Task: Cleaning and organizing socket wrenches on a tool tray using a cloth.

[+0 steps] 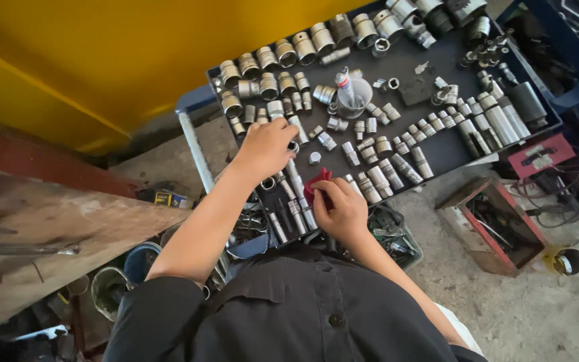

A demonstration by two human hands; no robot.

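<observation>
We observe both arms extended forward from the torso, sleeves of a dark shirt ending above the elbows, forearms bare. The left hand (266, 149) reaches farther out, palm down, knuckles up, fingers curled downward at the tips with the wrist straight. The right hand (340, 209) sits nearer the body, back of the hand facing up, fingers bent inward in a loose closed grip. The right forearm angles in from the lower right; the two hands lie near each other, not touching.
</observation>
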